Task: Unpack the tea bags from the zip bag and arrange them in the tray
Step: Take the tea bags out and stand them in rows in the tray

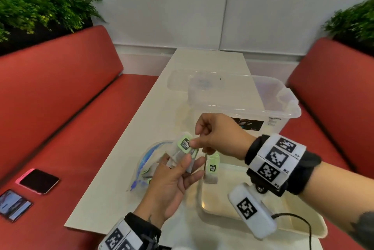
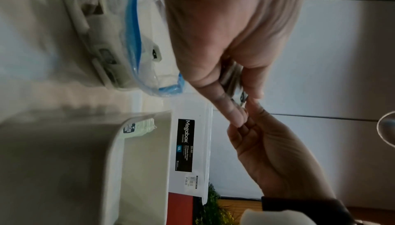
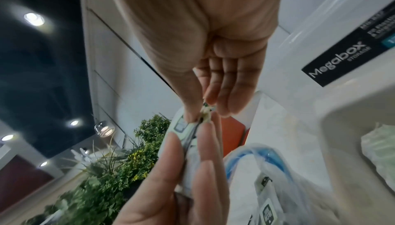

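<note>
Tea bags (image 1: 180, 154) sit in a small bunch in the left hand (image 1: 172, 187), held up over the table (image 1: 113, 189) just left of the tray (image 1: 315, 231); its fingers and thumb curl round the bunch from below. The right hand (image 1: 216, 136) pinches the green tag (image 1: 185, 144) of the topmost bag between thumb and forefinger, its other fingers loosely curled. In the right wrist view the pinch meets the left fingertips (image 3: 173, 146) at the top edge of the bunch.

Each bag is a pale paper sachet with a light green square tag bearing a dark label; the lettering is too blurred to read. A second bunch (image 1: 211, 168) stands upright in the tray's far left corner. The zip bag (image 1: 145, 162), clear with a blue seal, lies crumpled on the table left of the tray, with more sachets inside.

Beyond the tray stands a clear storage box (image 1: 242, 100) with a black Megabox label. Red bench seats (image 1: 60, 91) flank the cream table; two phones (image 1: 38, 181) lie on the seat left of the tray. Green plants (image 1: 40, 6) and white wall panels stand behind.
</note>
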`<action>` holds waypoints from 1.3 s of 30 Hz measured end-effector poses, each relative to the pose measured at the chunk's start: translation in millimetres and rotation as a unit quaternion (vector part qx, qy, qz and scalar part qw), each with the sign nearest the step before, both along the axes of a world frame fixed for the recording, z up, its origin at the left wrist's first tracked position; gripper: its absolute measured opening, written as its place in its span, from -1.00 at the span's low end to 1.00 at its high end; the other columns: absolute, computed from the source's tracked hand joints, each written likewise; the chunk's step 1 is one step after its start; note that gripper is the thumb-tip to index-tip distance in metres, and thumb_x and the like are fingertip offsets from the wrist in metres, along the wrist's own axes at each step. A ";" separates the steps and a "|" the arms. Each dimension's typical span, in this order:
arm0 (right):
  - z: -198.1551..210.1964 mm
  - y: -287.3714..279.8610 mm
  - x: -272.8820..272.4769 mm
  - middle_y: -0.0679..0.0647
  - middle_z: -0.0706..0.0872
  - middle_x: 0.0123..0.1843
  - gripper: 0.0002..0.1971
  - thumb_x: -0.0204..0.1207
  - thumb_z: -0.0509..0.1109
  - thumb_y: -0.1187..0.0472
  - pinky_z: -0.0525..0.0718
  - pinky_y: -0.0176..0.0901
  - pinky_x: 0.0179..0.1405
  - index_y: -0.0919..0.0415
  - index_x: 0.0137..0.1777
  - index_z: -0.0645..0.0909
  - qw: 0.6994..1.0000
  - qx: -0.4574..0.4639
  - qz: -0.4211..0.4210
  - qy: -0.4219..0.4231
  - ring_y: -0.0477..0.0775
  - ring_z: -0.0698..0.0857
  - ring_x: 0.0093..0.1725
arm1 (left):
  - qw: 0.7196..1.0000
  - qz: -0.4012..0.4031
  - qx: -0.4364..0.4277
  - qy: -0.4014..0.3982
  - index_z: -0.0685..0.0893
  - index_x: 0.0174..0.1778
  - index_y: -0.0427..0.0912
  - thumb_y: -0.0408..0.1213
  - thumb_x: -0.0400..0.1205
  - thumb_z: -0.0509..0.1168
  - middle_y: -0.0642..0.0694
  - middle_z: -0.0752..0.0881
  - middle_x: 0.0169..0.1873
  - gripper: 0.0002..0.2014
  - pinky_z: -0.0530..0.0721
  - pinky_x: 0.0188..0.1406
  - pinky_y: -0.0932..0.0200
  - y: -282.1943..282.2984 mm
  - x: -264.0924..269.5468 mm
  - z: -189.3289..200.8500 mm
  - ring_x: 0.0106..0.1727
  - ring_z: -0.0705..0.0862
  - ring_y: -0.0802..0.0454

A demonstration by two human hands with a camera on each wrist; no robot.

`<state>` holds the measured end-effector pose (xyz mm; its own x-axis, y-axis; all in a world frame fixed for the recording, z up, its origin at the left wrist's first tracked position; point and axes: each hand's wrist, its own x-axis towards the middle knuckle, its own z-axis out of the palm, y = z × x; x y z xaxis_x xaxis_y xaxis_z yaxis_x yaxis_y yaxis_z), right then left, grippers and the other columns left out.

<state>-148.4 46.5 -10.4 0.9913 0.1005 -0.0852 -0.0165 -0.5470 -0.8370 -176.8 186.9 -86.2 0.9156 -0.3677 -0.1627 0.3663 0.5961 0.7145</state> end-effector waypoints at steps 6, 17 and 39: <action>-3.6 -9.1 -2.6 0.08 0.63 -0.39 -0.67 0.24 0.67 0.19 0.69 -0.09 -0.38 0.28 -0.14 0.60 0.998 0.042 -0.037 0.019 0.03 0.65 -0.45 | 1.000 0.004 -0.005 -0.024 0.64 0.14 -0.14 -0.37 0.39 0.30 -0.12 0.81 -0.08 -0.63 0.78 -0.36 0.19 -11.4 1.6 -2.3 -0.15 0.81 -0.05; -9.1 -14.4 -4.8 -0.02 0.78 -0.24 -0.85 0.26 0.65 0.12 0.60 -0.21 -0.24 -0.03 -0.32 0.70 0.997 -0.008 -0.033 -0.076 -0.28 0.58 -0.46 | 1.000 0.001 -0.004 -0.029 0.65 0.17 -0.11 -0.40 0.39 0.32 -0.13 0.80 -0.05 -0.60 0.79 -0.33 0.18 -20.8 2.4 -6.4 -0.14 0.81 -0.08; 8.1 -62.4 3.5 -0.12 0.67 -0.33 -0.92 0.49 0.47 0.15 0.47 -0.48 -0.33 0.15 -0.14 0.72 0.969 -0.240 0.044 -0.033 -0.14 0.60 -0.30 | 0.985 -0.068 0.130 -0.096 0.65 0.10 -0.22 -0.36 0.35 0.37 -0.21 0.81 -0.15 -0.63 0.76 -0.28 0.24 -21.8 15.4 0.4 -0.14 0.81 -0.06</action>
